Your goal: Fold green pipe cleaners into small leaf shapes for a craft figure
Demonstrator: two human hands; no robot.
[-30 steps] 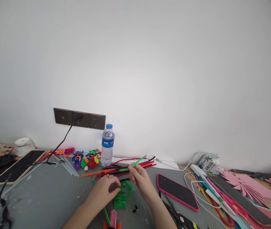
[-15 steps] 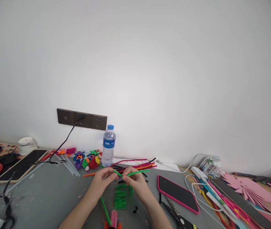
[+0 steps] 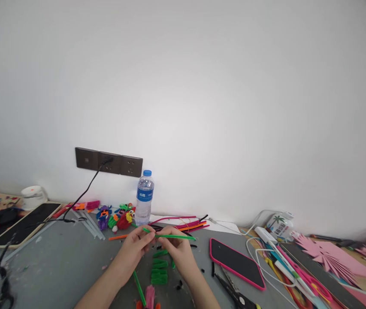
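My left hand (image 3: pixel 136 250) and my right hand (image 3: pixel 175 252) meet over the grey table (image 3: pixel 63 262), both pinching one long green pipe cleaner (image 3: pixel 173 236) that lies nearly level between them. The left fingers grip its left end, the right fingers hold it near the middle. Below the hands lie several short folded green pipe cleaner pieces (image 3: pixel 159 271). A loose green stick (image 3: pixel 138 288) and a pink tuft (image 3: pixel 149 297) sit at the near edge.
A water bottle (image 3: pixel 144 198) stands by the wall, with a pile of coloured pipe cleaners (image 3: pixel 187 225) and small figures (image 3: pixel 116 216) beside it. A pink-cased phone (image 3: pixel 237 262) and scissors (image 3: pixel 236 293) lie right; another phone (image 3: pixel 24 223) and a black cable (image 3: pixel 84 193) left.
My left hand rose from the green pieces on the table to join the right hand on the long green pipe cleaner, which swung from slanting up to nearly level.
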